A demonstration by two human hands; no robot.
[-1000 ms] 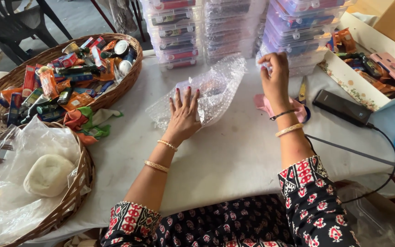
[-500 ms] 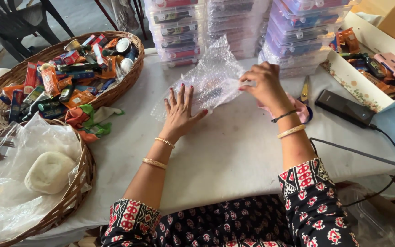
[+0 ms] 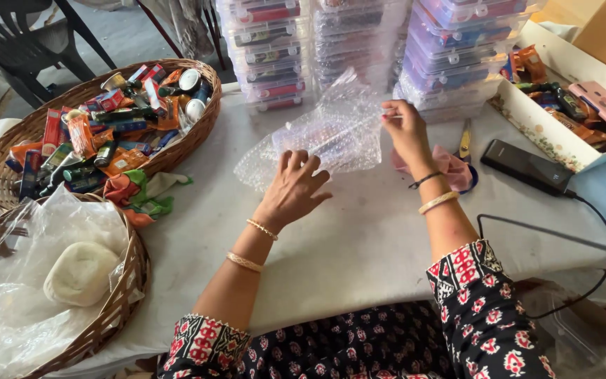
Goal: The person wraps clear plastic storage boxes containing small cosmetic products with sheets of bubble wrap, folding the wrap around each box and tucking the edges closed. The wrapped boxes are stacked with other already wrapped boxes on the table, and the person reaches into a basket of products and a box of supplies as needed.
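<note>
A sheet of clear bubble wrap (image 3: 331,133) lies partly raised on the white table (image 3: 359,238). My right hand (image 3: 407,126) pinches its right edge and lifts it. My left hand (image 3: 294,189) rests flat on the table at the wrap's near edge, fingers spread, touching the plastic. Both wrists wear gold bangles, and the right one also has a dark band.
A wicker basket (image 3: 177,151) of small colourful packets sits at the left, a second basket (image 3: 124,295) holds plastic and a pale round lump. Stacked clear boxes (image 3: 359,42) stand behind. Scissors (image 3: 465,140), a pink cloth (image 3: 450,168), a black device (image 3: 527,167) with a cable and a tray (image 3: 534,123) lie right.
My right hand came down from the stacked boxes, took the bubble wrap's right edge and lifted it. My left hand slid slightly towards me along the wrap's near edge.
</note>
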